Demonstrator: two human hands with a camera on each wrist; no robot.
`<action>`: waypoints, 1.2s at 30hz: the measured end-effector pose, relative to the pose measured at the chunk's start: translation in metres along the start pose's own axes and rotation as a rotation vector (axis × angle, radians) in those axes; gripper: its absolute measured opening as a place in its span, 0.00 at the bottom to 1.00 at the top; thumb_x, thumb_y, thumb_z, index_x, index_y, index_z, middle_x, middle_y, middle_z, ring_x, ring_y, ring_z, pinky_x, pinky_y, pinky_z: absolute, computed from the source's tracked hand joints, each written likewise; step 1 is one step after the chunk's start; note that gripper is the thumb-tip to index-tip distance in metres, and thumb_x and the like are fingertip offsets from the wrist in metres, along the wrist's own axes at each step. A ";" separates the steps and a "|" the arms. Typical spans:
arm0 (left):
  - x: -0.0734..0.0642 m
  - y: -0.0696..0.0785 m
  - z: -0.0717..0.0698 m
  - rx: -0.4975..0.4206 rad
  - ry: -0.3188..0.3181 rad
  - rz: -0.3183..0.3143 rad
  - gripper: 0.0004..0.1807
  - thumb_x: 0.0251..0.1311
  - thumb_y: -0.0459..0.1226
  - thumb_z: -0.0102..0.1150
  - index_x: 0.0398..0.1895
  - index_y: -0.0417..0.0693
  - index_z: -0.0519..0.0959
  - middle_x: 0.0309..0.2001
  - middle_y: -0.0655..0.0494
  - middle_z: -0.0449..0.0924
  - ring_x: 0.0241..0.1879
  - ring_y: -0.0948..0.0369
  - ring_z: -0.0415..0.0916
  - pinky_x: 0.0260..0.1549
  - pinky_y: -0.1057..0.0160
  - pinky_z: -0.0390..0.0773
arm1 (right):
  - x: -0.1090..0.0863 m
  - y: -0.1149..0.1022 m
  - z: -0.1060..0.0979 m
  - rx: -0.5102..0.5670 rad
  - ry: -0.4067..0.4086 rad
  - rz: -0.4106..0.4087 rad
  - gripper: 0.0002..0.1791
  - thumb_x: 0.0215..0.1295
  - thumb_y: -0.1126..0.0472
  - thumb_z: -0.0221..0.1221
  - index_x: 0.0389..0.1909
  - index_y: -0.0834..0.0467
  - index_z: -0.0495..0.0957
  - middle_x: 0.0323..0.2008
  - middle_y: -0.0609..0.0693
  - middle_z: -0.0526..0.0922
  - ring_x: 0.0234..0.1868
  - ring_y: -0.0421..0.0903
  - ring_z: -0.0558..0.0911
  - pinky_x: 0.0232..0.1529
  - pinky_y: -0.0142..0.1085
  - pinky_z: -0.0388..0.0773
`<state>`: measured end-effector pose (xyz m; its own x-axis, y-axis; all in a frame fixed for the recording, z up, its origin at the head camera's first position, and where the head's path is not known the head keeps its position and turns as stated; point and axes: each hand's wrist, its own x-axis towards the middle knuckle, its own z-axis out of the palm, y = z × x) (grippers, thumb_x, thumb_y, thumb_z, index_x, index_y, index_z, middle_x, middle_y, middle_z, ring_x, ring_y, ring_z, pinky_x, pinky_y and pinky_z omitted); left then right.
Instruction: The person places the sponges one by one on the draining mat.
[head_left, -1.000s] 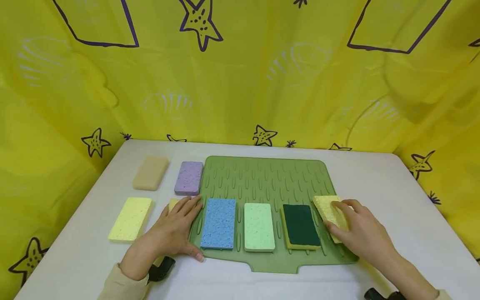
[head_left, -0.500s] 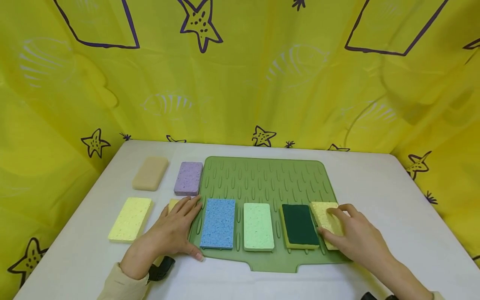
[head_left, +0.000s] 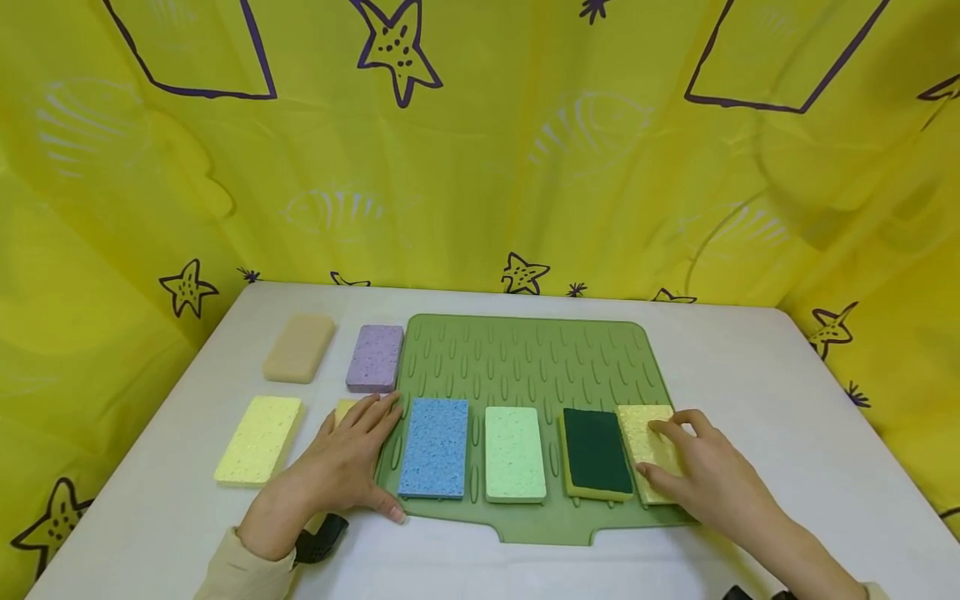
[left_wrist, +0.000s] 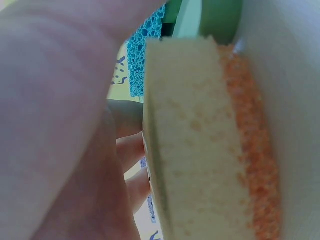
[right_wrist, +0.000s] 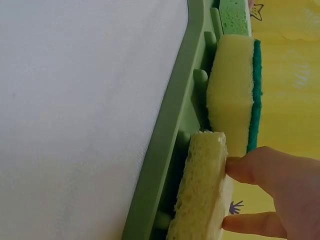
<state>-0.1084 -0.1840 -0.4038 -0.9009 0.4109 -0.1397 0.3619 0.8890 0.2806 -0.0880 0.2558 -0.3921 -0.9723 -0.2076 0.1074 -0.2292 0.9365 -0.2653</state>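
Note:
My right hand has its thumb and fingertips on the top of a pale yellow sponge. That sponge lies at the right end of the row on a green silicone mat, beside a yellow scrub sponge with a dark green scouring side. Further left in the row are a mint green sponge and a blue sponge. My left hand rests with spread fingers at the mat's left edge, over a partly hidden pale sponge with an orange layer.
Left of the mat lie a purple sponge, a beige sponge and a light yellow sponge. They rest on a white table. Behind and at both sides hangs a yellow patterned curtain.
My right hand has brought the pale yellow sponge left and toward me, up against the scrub sponge, which has shifted slightly left. My left hand keeps its place on the mat's edge.

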 end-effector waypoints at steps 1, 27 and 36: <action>0.000 0.000 0.000 -0.002 0.001 0.000 0.76 0.22 0.73 0.71 0.77 0.43 0.56 0.80 0.48 0.48 0.77 0.42 0.47 0.62 0.22 0.53 | 0.000 0.000 -0.001 -0.008 0.003 0.003 0.31 0.54 0.47 0.70 0.53 0.64 0.80 0.53 0.67 0.75 0.39 0.60 0.81 0.31 0.53 0.80; -0.002 -0.001 -0.001 0.001 0.015 0.013 0.75 0.22 0.72 0.72 0.77 0.42 0.56 0.79 0.47 0.48 0.77 0.41 0.48 0.62 0.22 0.53 | 0.024 0.024 -0.020 0.060 -0.009 -0.041 0.21 0.71 0.59 0.57 0.59 0.67 0.75 0.54 0.66 0.78 0.54 0.67 0.79 0.48 0.62 0.77; -0.002 0.000 -0.001 0.003 0.014 0.012 0.76 0.22 0.73 0.71 0.77 0.42 0.56 0.79 0.47 0.48 0.77 0.41 0.48 0.61 0.21 0.53 | 0.040 0.038 -0.018 0.050 0.005 -0.119 0.21 0.71 0.65 0.54 0.61 0.72 0.71 0.59 0.70 0.73 0.60 0.70 0.73 0.56 0.64 0.73</action>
<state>-0.1069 -0.1848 -0.4029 -0.9000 0.4182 -0.1229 0.3729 0.8847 0.2796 -0.1347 0.2879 -0.3810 -0.9380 -0.3147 0.1454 -0.3448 0.8901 -0.2981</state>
